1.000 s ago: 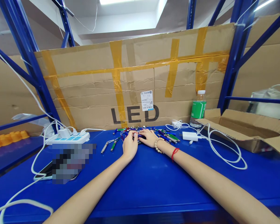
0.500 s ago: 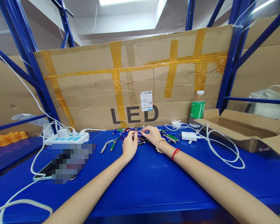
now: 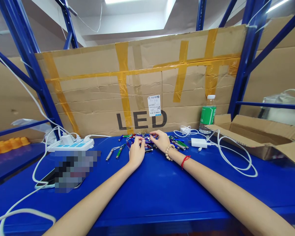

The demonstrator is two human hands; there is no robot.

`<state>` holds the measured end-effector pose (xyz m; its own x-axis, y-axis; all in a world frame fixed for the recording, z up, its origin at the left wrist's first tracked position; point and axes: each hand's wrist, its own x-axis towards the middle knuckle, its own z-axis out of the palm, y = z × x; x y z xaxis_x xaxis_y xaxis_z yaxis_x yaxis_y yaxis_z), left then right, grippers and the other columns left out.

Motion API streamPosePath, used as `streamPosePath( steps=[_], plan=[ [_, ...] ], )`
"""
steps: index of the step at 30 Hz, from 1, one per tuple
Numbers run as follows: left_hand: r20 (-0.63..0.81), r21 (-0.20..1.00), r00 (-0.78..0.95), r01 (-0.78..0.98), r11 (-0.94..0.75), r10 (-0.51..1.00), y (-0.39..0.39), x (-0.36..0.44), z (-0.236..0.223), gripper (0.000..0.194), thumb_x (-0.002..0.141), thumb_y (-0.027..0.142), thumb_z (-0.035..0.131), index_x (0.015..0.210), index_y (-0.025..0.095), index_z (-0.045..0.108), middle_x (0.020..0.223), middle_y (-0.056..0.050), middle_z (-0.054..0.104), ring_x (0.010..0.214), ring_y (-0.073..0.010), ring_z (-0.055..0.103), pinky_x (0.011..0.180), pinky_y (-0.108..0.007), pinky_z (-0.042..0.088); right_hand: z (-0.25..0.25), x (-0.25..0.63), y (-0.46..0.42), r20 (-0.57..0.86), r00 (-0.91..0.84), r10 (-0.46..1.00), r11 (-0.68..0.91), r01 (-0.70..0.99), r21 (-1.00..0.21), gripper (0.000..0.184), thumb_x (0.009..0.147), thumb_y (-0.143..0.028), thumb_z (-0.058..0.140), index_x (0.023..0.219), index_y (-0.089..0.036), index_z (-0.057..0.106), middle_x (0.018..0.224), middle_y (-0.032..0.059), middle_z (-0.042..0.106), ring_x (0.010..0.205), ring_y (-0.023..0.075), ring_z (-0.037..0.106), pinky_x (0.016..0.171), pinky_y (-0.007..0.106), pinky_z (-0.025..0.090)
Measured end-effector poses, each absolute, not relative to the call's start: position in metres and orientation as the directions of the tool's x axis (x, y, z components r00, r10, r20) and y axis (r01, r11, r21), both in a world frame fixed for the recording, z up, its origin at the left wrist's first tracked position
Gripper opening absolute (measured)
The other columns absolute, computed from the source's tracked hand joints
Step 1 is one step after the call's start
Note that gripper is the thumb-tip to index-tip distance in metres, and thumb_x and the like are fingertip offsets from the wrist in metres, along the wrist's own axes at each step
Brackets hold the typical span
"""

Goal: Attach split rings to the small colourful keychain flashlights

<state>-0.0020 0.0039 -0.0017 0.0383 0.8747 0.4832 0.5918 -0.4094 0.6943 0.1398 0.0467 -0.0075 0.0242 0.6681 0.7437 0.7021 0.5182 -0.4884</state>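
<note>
A pile of small slim metal tubes (image 3: 179, 144) in blue, green, red and silver, some with ring-like clips, lies at the back of the blue table. My left hand (image 3: 137, 154) is at the pile's front left, fingers curled and thumb close to them; whatever they grip is too small to make out. Just to its right, my right hand (image 3: 160, 141) is over the pile, index finger and thumb slightly apart, with nothing plainly held. Left of my left hand, a silver tube (image 3: 109, 154) and a green tube (image 3: 119, 152) lie apart from the pile.
A white power strip (image 3: 72, 145) and a phone (image 3: 48, 178) are on the left among white cables. To the right are a white charger (image 3: 199, 143), a bottle with a green label (image 3: 207, 114) and an open cardboard box (image 3: 260, 144). Taped cardboard (image 3: 95, 98) stands behind.
My right fingers have drawn slightly up and away from my left fingertips, and the gap between the hands is wider. My left hand has stayed nearly in place.
</note>
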Motion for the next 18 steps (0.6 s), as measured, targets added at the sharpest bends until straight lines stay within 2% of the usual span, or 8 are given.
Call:
streamPosePath(
  steps=[9, 18],
  plan=[
    [0.494, 0.692, 0.048, 0.583, -0.426, 0.868, 0.0053, -0.0016, -0.0024, 0.012, 0.084, 0.029, 0.038, 0.086, 0.022, 0.047, 0.077, 0.001, 0.066, 0.069, -0.0131, 0.058, 0.057, -0.022, 0.035, -0.0128, 0.1427, 0.0553, 0.739, 0.015, 0.673, 0.539, 0.674, -0.505, 0.019, 0.076, -0.025, 0.054, 0.089, -0.016, 0.064, 0.082, 0.0050, 0.063, 0.067, 0.0130, 0.057, 0.070, 0.027, 0.046],
    [0.501, 0.689, 0.056, 0.577, -0.438, 0.864, 0.0062, -0.0020, -0.0036, 0.012, 0.085, 0.029, 0.037, 0.085, 0.022, 0.047, 0.077, 0.001, 0.066, 0.068, -0.0132, 0.058, 0.056, -0.022, 0.034, -0.0135, 0.1436, 0.0559, 0.774, -0.006, 0.633, 0.609, 0.622, -0.493, 0.017, 0.072, -0.032, 0.062, 0.076, -0.015, 0.063, 0.079, 0.0049, 0.062, 0.066, 0.0131, 0.057, 0.067, 0.026, 0.046]
  ],
)
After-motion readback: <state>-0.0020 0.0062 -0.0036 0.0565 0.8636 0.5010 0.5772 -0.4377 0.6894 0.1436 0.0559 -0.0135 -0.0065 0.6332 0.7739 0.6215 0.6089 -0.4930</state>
